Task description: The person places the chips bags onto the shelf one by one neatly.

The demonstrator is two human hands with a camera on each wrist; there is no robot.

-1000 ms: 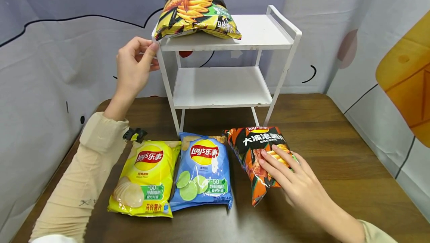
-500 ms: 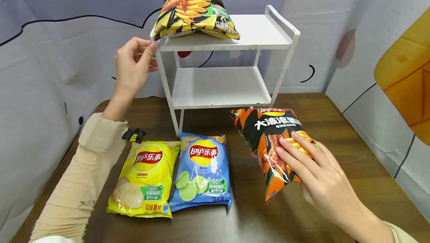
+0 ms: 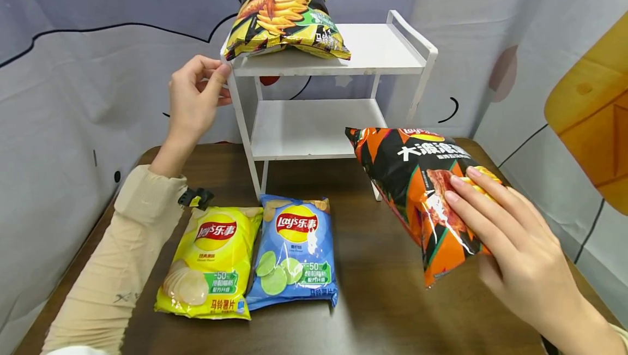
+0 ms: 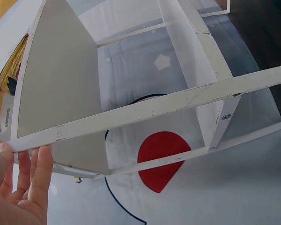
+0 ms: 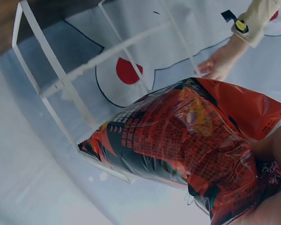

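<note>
My right hand (image 3: 520,251) grips an orange-and-black bag of chips (image 3: 417,180) by its right side, fingers over its front, and holds it above the table at the right. In the right wrist view the bag's printed back (image 5: 178,145) fills the middle. My left hand (image 3: 198,93) pinches the upper left corner post of a white two-tier shelf (image 3: 378,44); the left wrist view shows the thumb and fingers at that frame (image 4: 131,115). A black-and-yellow bag of chips (image 3: 284,22) lies on the top tier's left half.
A yellow bag of chips (image 3: 211,262) and a blue bag of chips (image 3: 294,251) lie side by side on the brown wooden table (image 3: 363,311), in front of the shelf. The shelf's lower tier (image 3: 314,126) is bare. A patterned cloth (image 3: 98,88) hangs behind.
My right hand has lifted the orange-and-black bag off the table and carried it up and to the right. The left hand stays at the shelf post.
</note>
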